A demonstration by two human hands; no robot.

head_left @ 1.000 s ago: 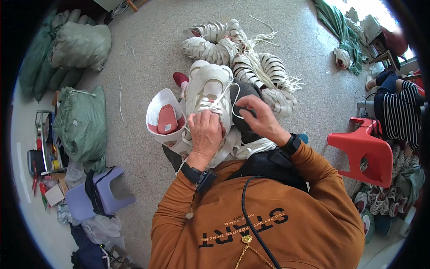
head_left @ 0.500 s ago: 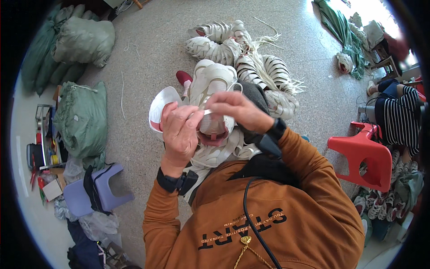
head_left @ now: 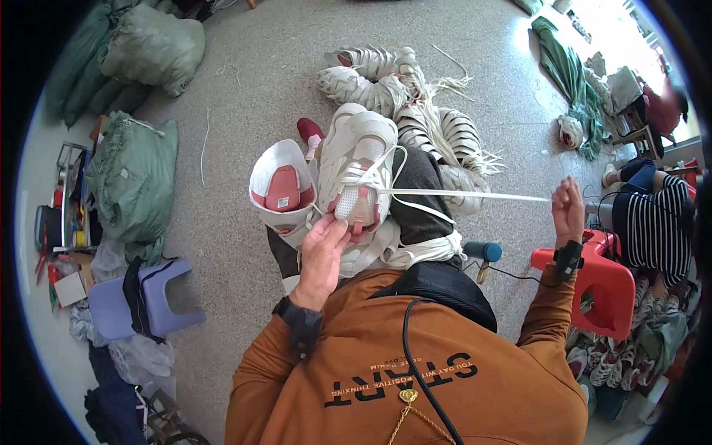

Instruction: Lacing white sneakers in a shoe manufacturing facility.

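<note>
A white and beige sneaker (head_left: pixel 356 144) rests on my lap, its toe pointing away from me and its pinkish-red collar nearest me. My left hand (head_left: pixel 320 256) pinches the sneaker at its collar beside the tongue. Far out to the right, my right hand (head_left: pixel 568 211) is closed on the end of a white shoelace (head_left: pixel 475 194). That lace runs straight and taut from the sneaker's eyelets. Another lace end loops loosely over my right thigh. Left of the sneaker stands a white shoe-like piece (head_left: pixel 259 178) with a pinkish-red padded part inside.
Bundles of white strapped shoe pieces (head_left: pixel 363 89) lie on the floor ahead. A red stool (head_left: pixel 608 297) stands right, near a person in stripes (head_left: pixel 654 226). At left are a purple stool (head_left: pixel 159 297) and green sacks (head_left: pixel 133 189). A blue-capped object (head_left: pixel 483 251) is by my right knee.
My right hand has swung from above the sneaker far out to the right, drawing the shoelace straight. My left hand has lowered from the lace to the sneaker's collar.
</note>
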